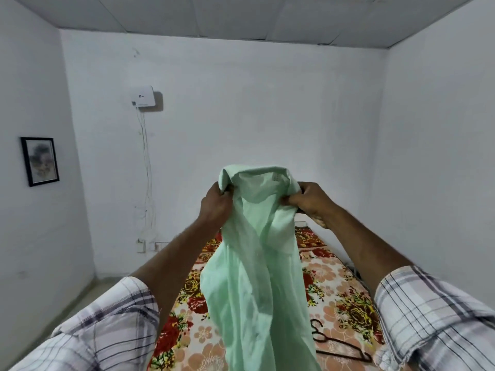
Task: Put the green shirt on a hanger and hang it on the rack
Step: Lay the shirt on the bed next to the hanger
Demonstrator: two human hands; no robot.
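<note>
A pale green shirt (257, 263) hangs in the air in front of me, held up by its collar area. My left hand (215, 206) grips the fabric on the left side of the collar. My right hand (310, 200) pinches the right side. The shirt's body drops down over the bed, and its lower end runs out of the frame. A dark hanger (337, 344) lies flat on the bedspread at the lower right, partly hidden behind the shirt. No rack is in view.
A bed with a floral red and peach bedspread (334, 285) lies below the shirt, against the right wall. White walls surround the room. A framed picture (40, 161) hangs at the left, and a white wall box (143, 97) with cables sits on the far wall.
</note>
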